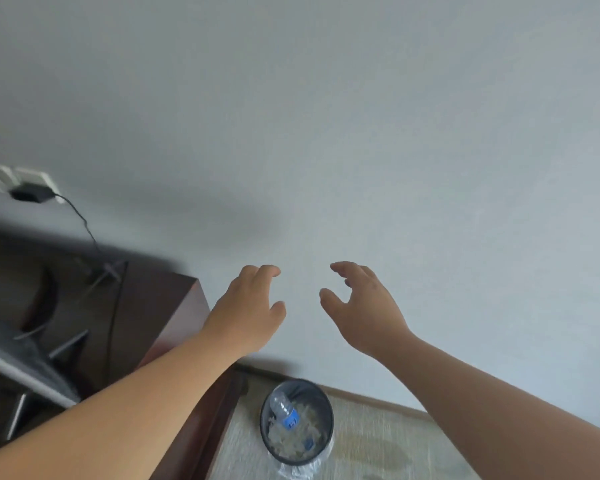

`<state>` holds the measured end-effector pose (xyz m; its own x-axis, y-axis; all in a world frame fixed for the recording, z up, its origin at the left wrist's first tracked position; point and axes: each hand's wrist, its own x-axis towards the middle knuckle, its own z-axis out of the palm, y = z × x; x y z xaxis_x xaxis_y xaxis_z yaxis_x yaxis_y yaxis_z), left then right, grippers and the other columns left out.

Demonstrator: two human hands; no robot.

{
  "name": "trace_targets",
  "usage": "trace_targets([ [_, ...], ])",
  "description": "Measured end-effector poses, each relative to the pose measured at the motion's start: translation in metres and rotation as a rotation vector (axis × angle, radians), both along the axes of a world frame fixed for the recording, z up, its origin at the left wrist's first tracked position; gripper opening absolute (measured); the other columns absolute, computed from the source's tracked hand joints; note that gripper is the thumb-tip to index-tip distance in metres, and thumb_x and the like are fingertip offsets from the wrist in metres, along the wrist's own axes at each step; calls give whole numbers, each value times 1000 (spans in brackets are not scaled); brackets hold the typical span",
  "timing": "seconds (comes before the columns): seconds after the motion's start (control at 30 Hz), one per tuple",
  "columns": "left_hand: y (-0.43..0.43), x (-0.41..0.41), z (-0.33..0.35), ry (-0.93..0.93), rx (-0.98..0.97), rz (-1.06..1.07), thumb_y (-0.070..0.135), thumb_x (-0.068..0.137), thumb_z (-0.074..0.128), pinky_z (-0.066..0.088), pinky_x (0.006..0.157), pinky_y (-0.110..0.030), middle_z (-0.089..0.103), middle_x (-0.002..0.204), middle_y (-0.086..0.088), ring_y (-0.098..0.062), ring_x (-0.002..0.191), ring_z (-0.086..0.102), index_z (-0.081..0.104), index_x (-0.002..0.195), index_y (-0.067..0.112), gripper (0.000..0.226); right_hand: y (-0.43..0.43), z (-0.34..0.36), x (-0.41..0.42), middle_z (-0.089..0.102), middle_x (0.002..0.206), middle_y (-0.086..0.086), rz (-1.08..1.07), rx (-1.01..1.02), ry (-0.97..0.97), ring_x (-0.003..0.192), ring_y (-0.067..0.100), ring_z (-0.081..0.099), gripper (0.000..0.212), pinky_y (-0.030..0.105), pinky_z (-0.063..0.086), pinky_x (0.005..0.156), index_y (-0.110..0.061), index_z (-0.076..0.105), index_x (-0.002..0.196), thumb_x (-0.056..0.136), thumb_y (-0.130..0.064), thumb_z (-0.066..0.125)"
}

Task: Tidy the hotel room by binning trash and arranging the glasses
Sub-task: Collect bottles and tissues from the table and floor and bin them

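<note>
The left hand (248, 306) and right hand (361, 303) are up by the wall, near each other. Their fingers are loosely bent and hold nothing. Below the 2 hands, 1 water bottle (286, 412) lies in the trash bin (330, 415). This bit of binning looks done. Next, I think, comes finding the glasses, which are not in sight.

A pale wall (361, 116) fills most of the view. At its left, a black adapter (30, 195) sits in a white socket plate (0, 173), and its cable (84, 226) trails down onto the dark wooden tabletop (153, 299). A grey chair (14, 362) stands just beside the tabletop. Beige carpet (378, 441) covers the floor.
</note>
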<state>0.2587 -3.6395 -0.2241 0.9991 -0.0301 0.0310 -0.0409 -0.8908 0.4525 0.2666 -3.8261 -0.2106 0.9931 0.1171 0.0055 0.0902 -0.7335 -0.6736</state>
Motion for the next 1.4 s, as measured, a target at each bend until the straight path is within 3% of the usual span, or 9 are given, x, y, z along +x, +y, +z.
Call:
trace_targets([
  [0.2, 11, -53, 65, -114, -15, -16, 30, 92, 48, 39, 99, -34, 35, 140, 4, -17, 128, 40, 31, 140, 27, 50, 14, 67, -55, 47, 134, -10, -3, 14, -129, 91, 5, 50, 48, 25, 41, 85, -27, 43, 137, 92, -41, 53],
  [0.63, 51, -184, 163, -266, -17, 31, 30, 92, 49, 41, 99, -36, 36, 141, 2, -19, 127, 40, 31, 140, 26, 51, 58, 165, -171, 51, 130, -8, 76, 19, -302, 98, 8, 54, 46, 28, 45, 87, -27, 45, 134, 91, -42, 54],
  [0.87, 62, -239, 190, -322, 27, 165, 30, 93, 47, 40, 90, -31, 37, 141, 2, -19, 123, 42, 31, 141, 26, 50, 76, 184, -200, 52, 129, -8, 220, 69, -348, 102, 9, 56, 44, 27, 44, 87, -27, 47, 132, 91, -41, 54],
  [1.07, 65, -300, 193, -345, 52, 326, 29, 93, 51, 43, 93, -31, 41, 136, -1, -19, 119, 45, 34, 139, 24, 49, 91, 184, -227, 54, 126, -7, 397, 132, -329, 105, 8, 55, 43, 29, 45, 91, -27, 49, 131, 90, -40, 55],
  [1.2, 67, -353, 187, -320, 98, 451, 29, 93, 54, 40, 85, -26, 42, 134, -1, -18, 118, 48, 36, 137, 24, 48, 112, 175, -253, 55, 125, -5, 542, 166, -306, 106, 12, 57, 42, 30, 46, 92, -26, 51, 129, 89, -39, 56],
  [1.4, 88, -431, 191, -285, 191, 660, 31, 92, 53, 45, 93, -32, 42, 138, 0, -19, 120, 48, 34, 140, 26, 52, 152, 170, -304, 55, 129, -6, 732, 167, -303, 106, 11, 57, 43, 24, 41, 86, -27, 48, 132, 92, -42, 53],
])
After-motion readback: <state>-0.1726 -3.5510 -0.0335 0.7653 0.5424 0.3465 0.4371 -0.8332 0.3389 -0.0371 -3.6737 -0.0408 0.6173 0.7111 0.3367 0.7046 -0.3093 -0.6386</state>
